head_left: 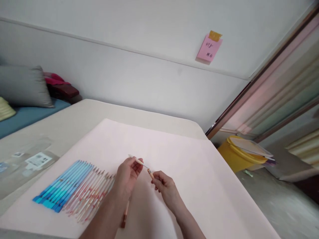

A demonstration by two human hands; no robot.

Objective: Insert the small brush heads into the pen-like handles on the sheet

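My left hand (127,173) pinches a slim white pen part (138,161) with a thin rod running out of its lower right end. My right hand (165,186) is closed on a short orange pen barrel (150,173), its near end meeting or almost meeting that rod. A row of blue pens (65,182) lies side by side on the pink sheet at left. Beside them is a row of white pens with pink-red patterns (87,191), partly covered by my left forearm. An orange-brown pen (125,214) lies between my forearms, its upper part hidden.
The pink sheet (194,159) covers much of the pale table (82,114). Clear plastic packaging with a label (38,160) lies at left. A grey cushion (25,86) sits beyond it. A yellow bin (239,152) stands on the floor at right. A pink note (209,48) is taped to the wall.
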